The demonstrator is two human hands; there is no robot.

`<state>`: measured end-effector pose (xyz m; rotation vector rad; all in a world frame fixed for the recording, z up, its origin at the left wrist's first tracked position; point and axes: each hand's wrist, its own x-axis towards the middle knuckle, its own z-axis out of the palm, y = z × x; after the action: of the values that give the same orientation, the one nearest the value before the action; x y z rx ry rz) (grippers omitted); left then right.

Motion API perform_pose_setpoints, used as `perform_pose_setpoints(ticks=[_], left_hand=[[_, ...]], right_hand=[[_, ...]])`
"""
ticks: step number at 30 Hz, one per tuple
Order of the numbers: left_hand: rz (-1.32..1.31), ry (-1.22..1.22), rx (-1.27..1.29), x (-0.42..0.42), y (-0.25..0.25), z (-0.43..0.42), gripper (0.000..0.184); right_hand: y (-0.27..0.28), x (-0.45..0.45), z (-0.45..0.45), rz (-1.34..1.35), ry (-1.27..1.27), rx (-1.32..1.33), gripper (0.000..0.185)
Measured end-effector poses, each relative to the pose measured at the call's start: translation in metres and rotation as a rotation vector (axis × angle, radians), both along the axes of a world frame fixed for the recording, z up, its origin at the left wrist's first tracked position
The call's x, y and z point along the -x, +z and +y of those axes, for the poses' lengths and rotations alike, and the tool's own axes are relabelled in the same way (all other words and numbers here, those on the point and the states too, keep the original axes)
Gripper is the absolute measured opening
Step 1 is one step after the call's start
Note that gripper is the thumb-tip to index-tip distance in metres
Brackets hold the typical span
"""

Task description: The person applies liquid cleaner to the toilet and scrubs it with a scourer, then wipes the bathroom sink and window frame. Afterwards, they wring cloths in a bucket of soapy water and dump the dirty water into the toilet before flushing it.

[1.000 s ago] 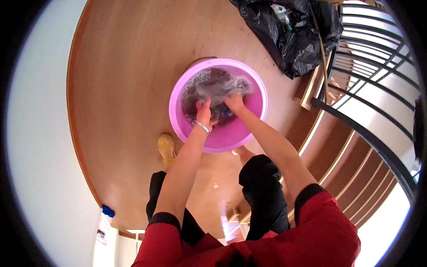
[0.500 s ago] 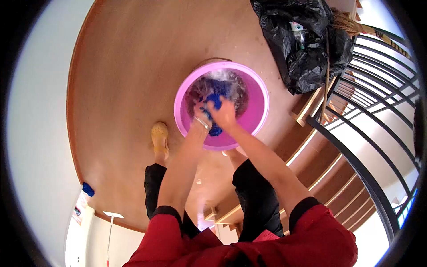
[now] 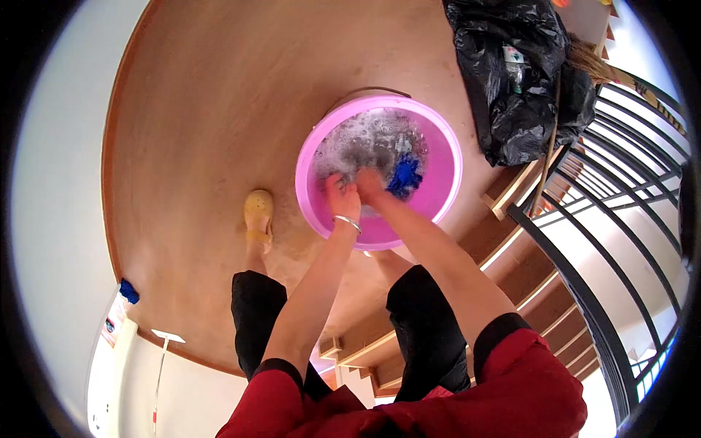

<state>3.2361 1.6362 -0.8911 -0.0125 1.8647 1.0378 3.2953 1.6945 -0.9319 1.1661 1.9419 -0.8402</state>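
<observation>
A pink bucket (image 3: 307,171) of dark, foamy water stands on the floor in front of me. My left hand (image 3: 342,194), with a silvery bangle at the wrist, dips into the water near the bucket's left side. Close beside it is my right hand (image 3: 370,182), blurred and partly under the surface. The fingers of both hands are smeared or hidden, so I cannot see whether they grip anything. A wet blue cloth (image 3: 405,177) with a shaggy look floats to the right of my right hand.
A black plastic bag (image 3: 511,80) with a clear bottle (image 3: 514,69) stands beyond the bucket, and a broom (image 3: 595,66) leans beside it. Stairs (image 3: 540,292) go down on the right behind a black railing (image 3: 584,277). Another blue shaggy piece (image 3: 128,291) lies by the left wall.
The blue cloth was between both hands; now it lies apart from them at the right of the water. My hands have gone down into the water, and more foam shows. The view has shifted slightly.
</observation>
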Motion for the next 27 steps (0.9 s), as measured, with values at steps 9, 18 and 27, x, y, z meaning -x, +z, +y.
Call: perform_pose_setpoints(ticks=[9, 18, 27], left_hand=[[-1.225, 0.384, -0.053, 0.009, 0.058, 0.027, 0.067], [-1.258, 0.215, -0.344, 0.028, 0.22, 0.041, 0.047], [-1.446, 0.63, -0.454, -0.003, 0.29, 0.041, 0.027]], right_hand=[[0.136, -0.007, 0.014, 0.466, -0.841, -0.162, 0.045], [0.301, -0.047, 0.027, 1.036, -0.952, 0.167, 0.042], [0.299, -0.013, 0.05, 0.822, -2.028, 0.742, 0.064]])
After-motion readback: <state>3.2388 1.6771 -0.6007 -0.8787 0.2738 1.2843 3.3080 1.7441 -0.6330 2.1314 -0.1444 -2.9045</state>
